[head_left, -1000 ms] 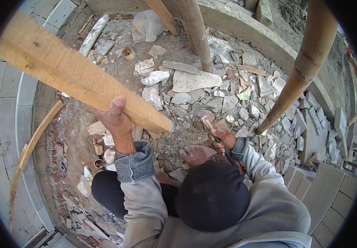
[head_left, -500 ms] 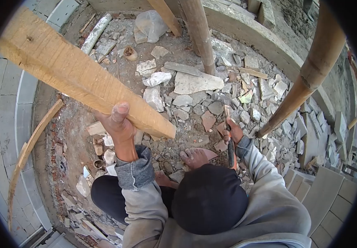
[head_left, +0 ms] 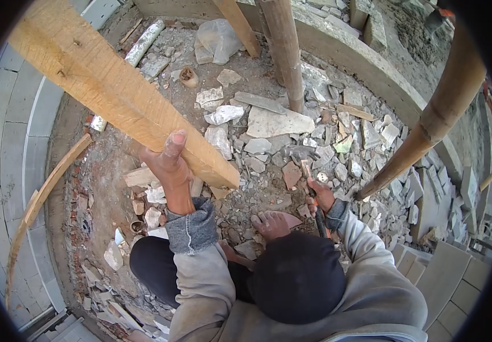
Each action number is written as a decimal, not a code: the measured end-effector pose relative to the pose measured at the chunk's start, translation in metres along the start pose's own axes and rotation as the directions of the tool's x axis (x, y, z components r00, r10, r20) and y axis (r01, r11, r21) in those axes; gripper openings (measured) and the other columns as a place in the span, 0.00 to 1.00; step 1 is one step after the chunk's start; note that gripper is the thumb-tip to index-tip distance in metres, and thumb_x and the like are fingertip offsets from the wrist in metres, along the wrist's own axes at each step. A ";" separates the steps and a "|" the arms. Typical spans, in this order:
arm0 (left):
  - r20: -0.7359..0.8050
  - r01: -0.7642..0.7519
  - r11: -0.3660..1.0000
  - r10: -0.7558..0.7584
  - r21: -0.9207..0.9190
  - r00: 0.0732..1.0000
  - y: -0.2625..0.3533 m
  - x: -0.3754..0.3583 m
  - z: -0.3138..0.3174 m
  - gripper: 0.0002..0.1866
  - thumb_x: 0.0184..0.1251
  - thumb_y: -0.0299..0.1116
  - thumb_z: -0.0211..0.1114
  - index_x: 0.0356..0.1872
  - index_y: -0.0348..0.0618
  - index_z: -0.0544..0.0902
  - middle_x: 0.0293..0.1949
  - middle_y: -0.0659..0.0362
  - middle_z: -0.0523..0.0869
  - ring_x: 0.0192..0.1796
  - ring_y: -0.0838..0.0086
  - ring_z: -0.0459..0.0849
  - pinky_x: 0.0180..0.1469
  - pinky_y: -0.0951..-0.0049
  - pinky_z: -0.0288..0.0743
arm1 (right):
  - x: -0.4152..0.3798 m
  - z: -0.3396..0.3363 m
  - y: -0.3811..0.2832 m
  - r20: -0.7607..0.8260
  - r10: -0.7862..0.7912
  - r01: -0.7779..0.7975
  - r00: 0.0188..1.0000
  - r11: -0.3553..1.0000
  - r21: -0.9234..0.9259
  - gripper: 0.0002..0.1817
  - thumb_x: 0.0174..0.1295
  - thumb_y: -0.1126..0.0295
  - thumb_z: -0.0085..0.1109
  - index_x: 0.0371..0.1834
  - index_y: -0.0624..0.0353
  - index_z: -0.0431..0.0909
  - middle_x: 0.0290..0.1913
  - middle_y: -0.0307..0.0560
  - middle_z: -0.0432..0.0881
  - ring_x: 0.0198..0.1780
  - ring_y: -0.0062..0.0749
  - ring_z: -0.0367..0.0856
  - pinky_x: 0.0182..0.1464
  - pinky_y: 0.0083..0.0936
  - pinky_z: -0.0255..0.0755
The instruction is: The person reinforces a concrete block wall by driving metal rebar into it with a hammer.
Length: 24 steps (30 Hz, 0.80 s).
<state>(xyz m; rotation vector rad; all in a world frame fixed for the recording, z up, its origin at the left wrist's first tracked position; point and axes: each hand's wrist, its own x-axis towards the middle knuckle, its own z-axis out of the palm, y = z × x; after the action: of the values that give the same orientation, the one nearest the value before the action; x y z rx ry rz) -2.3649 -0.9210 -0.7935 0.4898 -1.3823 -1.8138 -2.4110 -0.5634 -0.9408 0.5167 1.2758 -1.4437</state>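
My left hand is wrapped round the underside of a thick squared timber beam, thumb up along its near face. The beam slants from the upper left down to its cut end, close over the rubble. In my right hand is a claw hammer with an orange and black handle. Its dark head lies low over the broken stones, to the right of the beam's end. My bare foot rests on the debris between both hands, beside a reddish tile piece.
Bamboo poles stand at the right and upper middle. A low concrete kerb curves behind them. Broken stone slabs litter the ground. A plastic bag lies at the back, and a curved wooden strip at the left.
The view has shifted slightly, moving the ground right and down. The hammer head has come lower and a little left. The beam's end has shifted slightly left, still held.
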 end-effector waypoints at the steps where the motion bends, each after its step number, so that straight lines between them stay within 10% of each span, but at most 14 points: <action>1: 0.007 -0.003 1.000 0.004 -0.011 1.000 -0.001 0.001 0.003 0.36 0.46 0.44 0.80 0.51 0.30 0.77 0.40 0.56 0.82 0.38 0.71 0.82 0.44 0.71 0.78 | -0.001 0.003 0.005 -0.003 0.002 -0.002 1.000 0.999 0.033 0.23 0.70 0.43 0.52 0.33 0.52 0.69 0.15 0.37 0.68 0.10 0.28 0.67 0.12 0.29 0.68; 4: 0.022 -0.024 1.000 0.025 -0.011 0.999 -0.006 0.002 0.010 0.37 0.47 0.44 0.79 0.54 0.30 0.74 0.41 0.55 0.81 0.39 0.70 0.83 0.42 0.69 0.80 | 0.005 0.016 0.012 -0.085 0.036 -0.019 0.996 0.980 0.196 0.23 0.71 0.44 0.52 0.33 0.53 0.69 0.15 0.37 0.68 0.09 0.28 0.67 0.12 0.29 0.67; 8: 0.095 0.013 1.000 -0.012 -0.008 0.995 -0.011 0.012 0.013 0.41 0.48 0.44 0.76 0.60 0.32 0.68 0.43 0.53 0.79 0.39 0.68 0.84 0.40 0.66 0.84 | 0.005 0.032 0.026 0.275 0.086 -0.054 0.957 0.991 -0.121 0.21 0.73 0.47 0.50 0.34 0.55 0.69 0.14 0.38 0.70 0.08 0.27 0.66 0.11 0.28 0.66; 11: 0.053 -0.004 0.999 0.006 -0.032 0.999 -0.002 0.006 0.021 0.37 0.46 0.44 0.78 0.54 0.31 0.75 0.41 0.55 0.81 0.40 0.69 0.83 0.45 0.69 0.80 | 0.005 0.008 0.023 0.186 0.011 0.032 0.982 0.974 -0.223 0.21 0.74 0.47 0.48 0.35 0.54 0.69 0.14 0.37 0.69 0.08 0.27 0.65 0.11 0.27 0.66; 15: 0.048 -0.011 1.000 0.011 0.002 0.999 -0.004 0.007 0.024 0.36 0.45 0.45 0.79 0.50 0.30 0.78 0.40 0.56 0.83 0.40 0.70 0.83 0.47 0.70 0.78 | 0.028 -0.012 0.010 -0.083 -0.028 0.054 0.996 0.941 0.334 0.25 0.71 0.40 0.50 0.31 0.51 0.70 0.15 0.34 0.67 0.10 0.24 0.65 0.13 0.28 0.67; 19: 0.031 0.007 1.000 -0.008 0.021 0.999 -0.016 0.005 0.031 0.37 0.44 0.48 0.80 0.50 0.29 0.78 0.40 0.56 0.83 0.40 0.70 0.83 0.47 0.70 0.78 | -0.009 0.029 0.003 0.281 -0.004 0.092 0.960 0.950 -0.298 0.23 0.73 0.43 0.48 0.35 0.52 0.70 0.15 0.36 0.66 0.10 0.26 0.64 0.13 0.27 0.65; 24: 0.100 -0.049 0.998 0.045 0.035 0.994 -0.005 0.008 0.028 0.36 0.48 0.48 0.74 0.52 0.31 0.74 0.38 0.54 0.80 0.36 0.69 0.84 0.37 0.68 0.82 | 0.022 -0.015 -0.006 -0.071 -0.097 0.107 0.993 0.982 0.157 0.22 0.73 0.44 0.47 0.33 0.50 0.69 0.15 0.36 0.67 0.09 0.25 0.64 0.12 0.26 0.65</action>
<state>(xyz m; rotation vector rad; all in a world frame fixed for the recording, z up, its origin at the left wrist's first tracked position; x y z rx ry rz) -2.3913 -0.9092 -0.7876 0.3877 -1.4854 -1.7976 -2.4283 -0.5609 -0.9619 0.6157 1.2565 -1.6371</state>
